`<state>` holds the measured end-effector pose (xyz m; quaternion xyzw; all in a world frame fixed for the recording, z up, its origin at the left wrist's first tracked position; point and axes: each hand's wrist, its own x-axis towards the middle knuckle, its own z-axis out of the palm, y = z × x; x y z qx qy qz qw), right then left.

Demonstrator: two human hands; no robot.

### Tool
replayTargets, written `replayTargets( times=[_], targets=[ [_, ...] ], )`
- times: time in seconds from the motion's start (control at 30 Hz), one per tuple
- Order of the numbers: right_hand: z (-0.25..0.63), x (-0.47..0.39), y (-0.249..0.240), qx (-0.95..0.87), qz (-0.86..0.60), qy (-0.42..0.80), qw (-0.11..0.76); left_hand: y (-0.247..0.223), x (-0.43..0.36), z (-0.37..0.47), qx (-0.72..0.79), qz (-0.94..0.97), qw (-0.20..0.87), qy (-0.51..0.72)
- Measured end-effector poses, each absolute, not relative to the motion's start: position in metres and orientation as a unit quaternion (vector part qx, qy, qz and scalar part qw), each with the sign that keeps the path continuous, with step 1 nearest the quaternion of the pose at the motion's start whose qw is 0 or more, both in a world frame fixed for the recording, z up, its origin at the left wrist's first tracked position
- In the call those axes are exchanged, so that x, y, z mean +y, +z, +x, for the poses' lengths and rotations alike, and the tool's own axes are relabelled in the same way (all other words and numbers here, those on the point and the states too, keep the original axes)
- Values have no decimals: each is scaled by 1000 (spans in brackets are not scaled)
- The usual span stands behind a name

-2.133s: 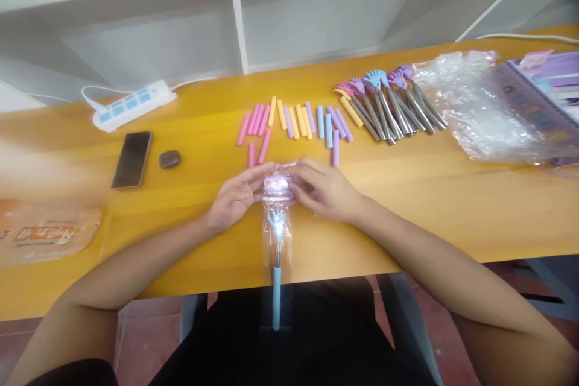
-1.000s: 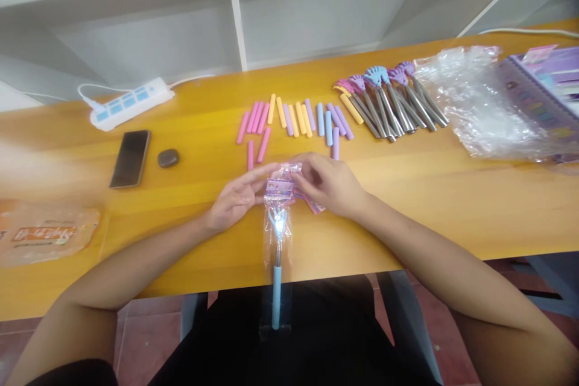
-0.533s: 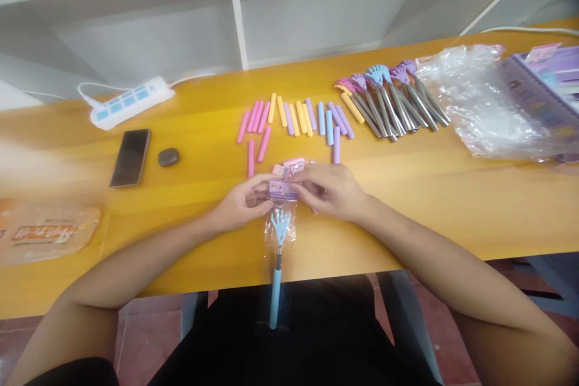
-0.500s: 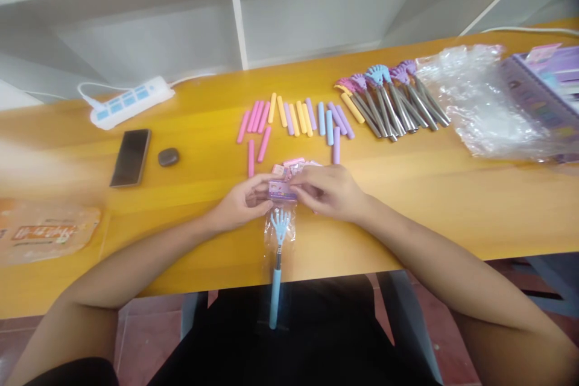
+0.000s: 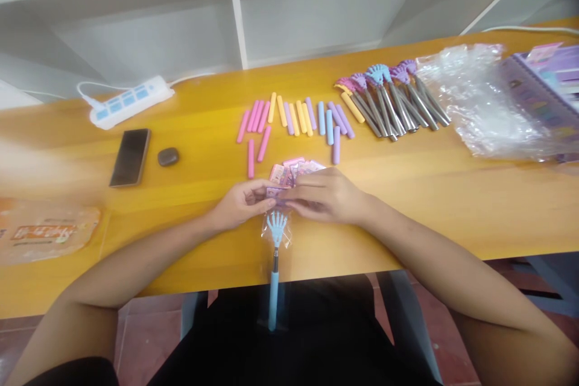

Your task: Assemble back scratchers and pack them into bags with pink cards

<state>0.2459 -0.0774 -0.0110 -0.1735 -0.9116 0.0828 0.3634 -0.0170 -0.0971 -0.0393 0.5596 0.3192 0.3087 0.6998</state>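
Observation:
A blue back scratcher (image 5: 274, 289) with a hand-shaped head lies inside a clear plastic bag (image 5: 286, 235), its handle reaching past the table's front edge. Over the bag's top end sits a small printed purple card (image 5: 273, 192). My left hand (image 5: 242, 204) pinches the card and bag top from the left side. From the right, my right hand (image 5: 328, 196) closes its fingers on the same card, hiding part of it. Just beyond the hands is a small pile of pink printed cards (image 5: 283, 174).
Pink, yellow, purple and blue handle sleeves (image 5: 296, 119) lie in rows. Behind them to the right are stacked metal back scratchers (image 5: 393, 102), a crumpled plastic bag (image 5: 479, 102) and a purple box (image 5: 543, 90). Leftward are a phone (image 5: 129, 158), a dark case (image 5: 169, 157) and a power strip (image 5: 132, 102).
My right hand has shifted left across the card, covering more of it. The card, bag top and scratcher head have moved slightly left, with the card also a little nearer me.

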Motion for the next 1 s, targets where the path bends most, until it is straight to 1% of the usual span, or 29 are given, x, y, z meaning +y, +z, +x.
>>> replayTargets(
  times=[0.2, 0.43, 0.53, 1.0],
  targets=[
    [249, -77, -7, -925, -150, 79, 339, -35, -95, -16, 367, 571, 671, 297],
    [250, -75, -7, -937, -123, 66, 321, -35, -95, -17, 385, 587, 655, 279],
    [251, -75, -9, -940, -131, 58, 309, -34, -96, -17, 391, 583, 656, 277],
    [251, -74, -6, -941, -132, 39, 309, -33, -95, -16, 393, 560, 675, 276]
  ],
)
